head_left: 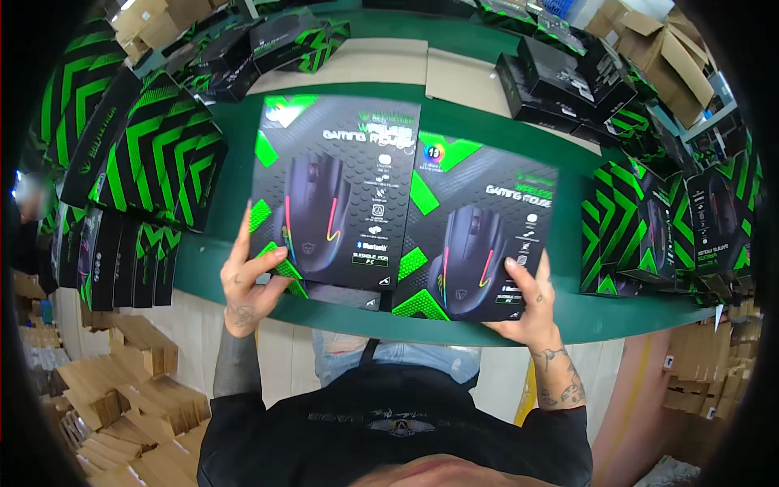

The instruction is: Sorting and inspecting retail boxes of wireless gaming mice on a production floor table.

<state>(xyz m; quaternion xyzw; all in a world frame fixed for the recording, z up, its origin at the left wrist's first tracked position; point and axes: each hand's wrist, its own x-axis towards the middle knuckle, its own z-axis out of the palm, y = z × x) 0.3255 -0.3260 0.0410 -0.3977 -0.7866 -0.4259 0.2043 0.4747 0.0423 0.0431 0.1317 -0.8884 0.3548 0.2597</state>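
Observation:
My left hand (256,284) grips the lower left edge of a black-and-green gaming mouse box (329,195), thumb on its front and fingers along the side. Closed on the lower right edge of a second mouse box (475,235) is my right hand (531,296), its thumb also on the front. Both boxes face up with a dark mouse pictured on them, side by side above the green table (365,312); the left one slightly overlaps the right. Under the left box shows the lower edge of another dark box (345,295).
Stacks of green-chevron boxes (162,154) stand at the left, more boxes (637,227) at the right. Black boxes (576,81) and flat cardboard (349,66) lie at the far side. Brown cartons (146,365) fill the lower left floor. A person (32,203) is at the left rim.

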